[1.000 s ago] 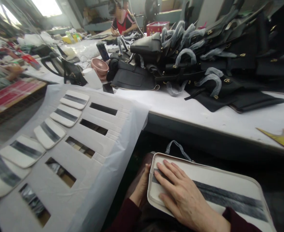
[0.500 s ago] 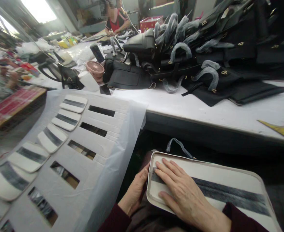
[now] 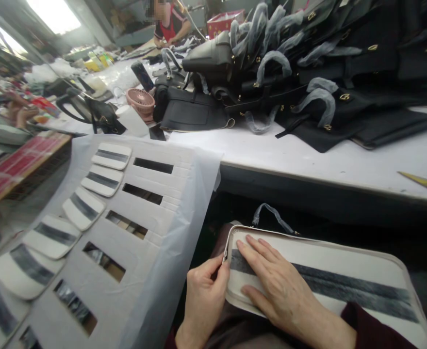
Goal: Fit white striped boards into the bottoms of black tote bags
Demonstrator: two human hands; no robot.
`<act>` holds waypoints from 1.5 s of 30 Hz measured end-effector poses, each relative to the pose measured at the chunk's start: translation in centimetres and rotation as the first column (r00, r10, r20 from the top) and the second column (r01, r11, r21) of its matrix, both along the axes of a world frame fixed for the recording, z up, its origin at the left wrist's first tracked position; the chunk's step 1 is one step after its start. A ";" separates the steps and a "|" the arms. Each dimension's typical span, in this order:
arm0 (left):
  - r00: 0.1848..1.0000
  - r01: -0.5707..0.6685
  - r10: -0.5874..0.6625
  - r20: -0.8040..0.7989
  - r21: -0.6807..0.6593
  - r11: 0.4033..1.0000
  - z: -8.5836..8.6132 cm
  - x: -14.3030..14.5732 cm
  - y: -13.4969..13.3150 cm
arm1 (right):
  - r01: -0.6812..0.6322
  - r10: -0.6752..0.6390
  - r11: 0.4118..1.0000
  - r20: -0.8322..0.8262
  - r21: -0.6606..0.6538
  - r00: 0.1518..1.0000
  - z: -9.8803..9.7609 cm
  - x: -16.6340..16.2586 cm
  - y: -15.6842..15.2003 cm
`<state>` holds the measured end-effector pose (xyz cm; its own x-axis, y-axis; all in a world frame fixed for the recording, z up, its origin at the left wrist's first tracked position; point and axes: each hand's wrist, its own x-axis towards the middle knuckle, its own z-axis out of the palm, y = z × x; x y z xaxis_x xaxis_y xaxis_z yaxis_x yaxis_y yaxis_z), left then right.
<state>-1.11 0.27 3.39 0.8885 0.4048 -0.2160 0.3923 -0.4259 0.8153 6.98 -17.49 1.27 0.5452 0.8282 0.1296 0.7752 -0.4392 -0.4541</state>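
Pink fan (image 3: pixel 140 99), red box (image 3: pixel 222 25), dark cylinder (image 3: pixel 142 75)

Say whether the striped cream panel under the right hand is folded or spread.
Spread: the cream panel shows its broad face, its dark stripe running lengthwise on both sides of the right hand.

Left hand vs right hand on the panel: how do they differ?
Left hand pinches the edge of the panel; right hand lies across its face. Left hand's fingers are curled in; right hand's are stretched out. Both are bare and touch the same panel.
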 end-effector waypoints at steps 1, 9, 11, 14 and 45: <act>1.000 0.008 -0.008 -0.007 0.040 0.999 0.1 0.1 -0.2 | -0.001 0.001 1.000 -0.008 0.009 1.000 0.1 0.0 0.0; 0.999 0.035 -0.031 -0.027 0.198 0.980 -0.2 0.1 -1.1 | 0.008 -0.001 0.996 -0.072 0.092 0.997 0.3 0.3 -0.3; 0.999 0.038 -0.039 -0.003 0.223 0.974 -0.3 0.1 -1.3 | 0.007 0.000 0.995 -0.076 0.095 0.997 0.1 0.3 -0.4; 0.998 0.051 -0.059 0.025 0.243 0.969 -0.2 0.3 -1.5 | 0.003 0.004 0.997 -0.086 0.083 0.996 0.0 0.3 -0.4; 0.939 -0.291 0.057 -0.338 -0.698 0.654 0.2 2.8 1.6 | 0.017 -0.002 0.991 -0.115 0.134 0.993 -0.3 0.0 -0.7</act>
